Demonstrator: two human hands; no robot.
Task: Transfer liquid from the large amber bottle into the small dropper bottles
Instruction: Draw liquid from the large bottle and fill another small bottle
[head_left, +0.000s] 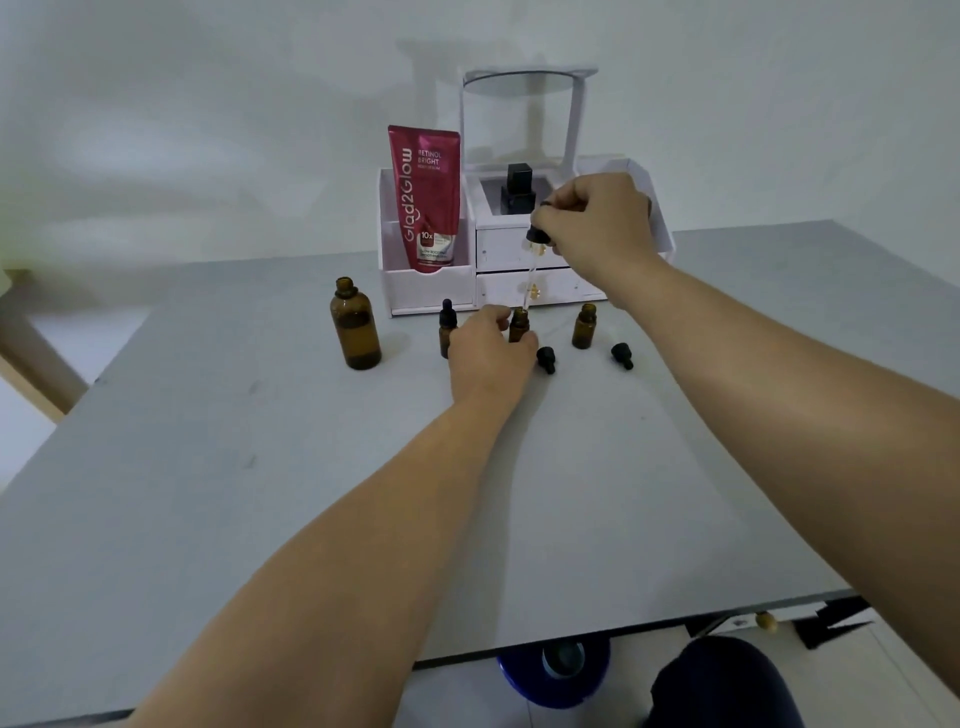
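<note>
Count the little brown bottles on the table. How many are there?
3. A capped small bottle stands just left of the left hand; the left hand holds the middle small bottle under the dropper; an open small bottle stands further right. The hand may hide more.

Grey table (260, 467) against white wall (208, 93)

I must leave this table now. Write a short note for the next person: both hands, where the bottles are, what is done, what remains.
Left hand: fingers grip the middle small amber glass bottle, upright on the grey table.
Right hand: pinches the glass dropper with black bulb, tip at that bottle's mouth.
Large amber glass bottle: uncapped, far left.
Done: left small bottle wears its dropper cap.
Remaining: right small bottle open; two black caps lie on the table. Fill levels unclear.
</note>
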